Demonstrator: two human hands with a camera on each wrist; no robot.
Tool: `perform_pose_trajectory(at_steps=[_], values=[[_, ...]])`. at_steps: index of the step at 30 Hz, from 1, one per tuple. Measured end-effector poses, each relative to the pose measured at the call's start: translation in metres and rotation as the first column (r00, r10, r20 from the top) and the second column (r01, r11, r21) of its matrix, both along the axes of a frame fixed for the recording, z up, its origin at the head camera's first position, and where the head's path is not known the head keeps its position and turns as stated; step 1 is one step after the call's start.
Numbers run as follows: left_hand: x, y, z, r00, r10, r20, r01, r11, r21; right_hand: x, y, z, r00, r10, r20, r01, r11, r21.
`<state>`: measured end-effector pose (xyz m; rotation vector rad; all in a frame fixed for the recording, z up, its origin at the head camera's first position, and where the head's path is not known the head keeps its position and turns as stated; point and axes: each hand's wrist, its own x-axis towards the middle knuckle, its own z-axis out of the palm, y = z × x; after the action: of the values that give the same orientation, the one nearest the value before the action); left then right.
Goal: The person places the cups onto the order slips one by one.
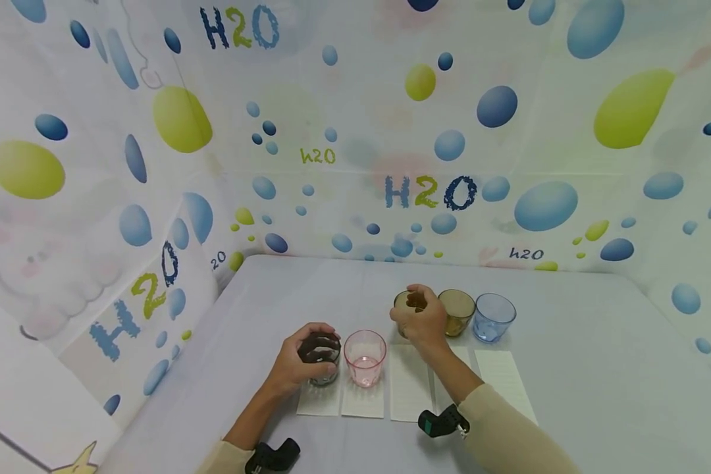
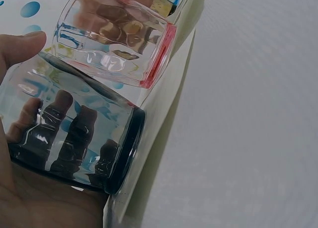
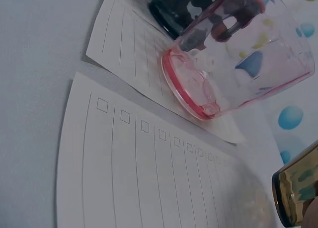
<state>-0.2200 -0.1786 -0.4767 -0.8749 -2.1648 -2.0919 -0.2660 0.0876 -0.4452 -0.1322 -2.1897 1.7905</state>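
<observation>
My left hand (image 1: 293, 365) wraps round a smoky dark glass (image 2: 74, 133), its fingers visible through the side in the left wrist view. That glass stands on a lined paper slip (image 1: 318, 407). Immediately to its right, a clear glass with a pink rim and base (image 1: 365, 359) stands on another slip, touched by neither hand. Farther back, my right hand (image 1: 424, 322) grips an amber glass (image 3: 293, 188), mostly hidden behind the hand in the head view. Beside it are a second amber glass (image 1: 459, 313) and a light blue glass (image 1: 494, 320).
More lined slips lie side by side nearer me, including one bare slip (image 1: 411, 382) below the right hand and another at the right (image 1: 505, 375). A white cloth covers the table (image 1: 592, 368). A patterned curtain (image 1: 355, 131) rises behind it.
</observation>
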Motion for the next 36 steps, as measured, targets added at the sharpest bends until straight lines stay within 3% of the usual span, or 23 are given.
perform_pose_trajectory(at_steps=[9,16,36], values=[[0.0,0.001,0.0,1.0,0.004,-0.004,-0.004,1.0,0.003,0.01,0.006,0.007,0.996,0.074,-0.057,-0.074,0.997,0.005],[0.0,0.001,-0.001,1.0,0.005,-0.01,-0.005,1.0,-0.002,0.019,0.011,0.008,0.995,0.083,-0.051,-0.082,0.996,0.027],[0.002,0.001,0.002,1.0,0.015,0.011,-0.015,1.0,-0.01,0.034,0.021,0.013,0.972,0.233,-0.04,-0.234,0.972,-0.03]])
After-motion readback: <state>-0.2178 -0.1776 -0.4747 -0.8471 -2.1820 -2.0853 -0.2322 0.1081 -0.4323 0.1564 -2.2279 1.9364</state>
